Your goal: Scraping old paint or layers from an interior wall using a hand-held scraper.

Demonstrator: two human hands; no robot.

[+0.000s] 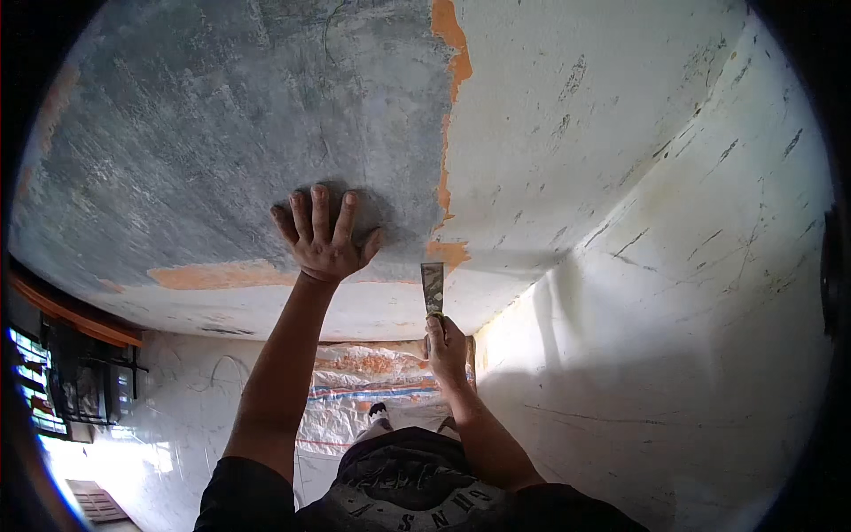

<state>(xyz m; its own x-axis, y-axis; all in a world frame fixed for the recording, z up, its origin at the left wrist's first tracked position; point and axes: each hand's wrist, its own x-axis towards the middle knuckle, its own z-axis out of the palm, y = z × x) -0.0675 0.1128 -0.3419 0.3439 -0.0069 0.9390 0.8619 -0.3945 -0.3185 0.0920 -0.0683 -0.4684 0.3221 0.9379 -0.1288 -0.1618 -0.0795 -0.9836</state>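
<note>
My left hand (327, 243) is spread against a grey, bare patch of the wall (219, 146), fingers apart and holding nothing. In my right hand (447, 346) is a putty knife (433, 286), its blade pointing up and smeared with residue. The blade's tip is beside the lower end of a ragged orange paint strip (449, 253); whether it touches the wall I cannot tell. White paint (532, 120) covers the wall to the right of that strip. Another orange patch (219, 274) runs along the lower edge of the grey area.
A scuffed white side wall (698, 319) meets this wall at a corner on the right. Below, a crumpled plastic sheet (332, 425) with orange debris lies on the marble-look floor (186, 379) by my feet. At left are a dark-framed object (80, 379) and a barred window (33, 379).
</note>
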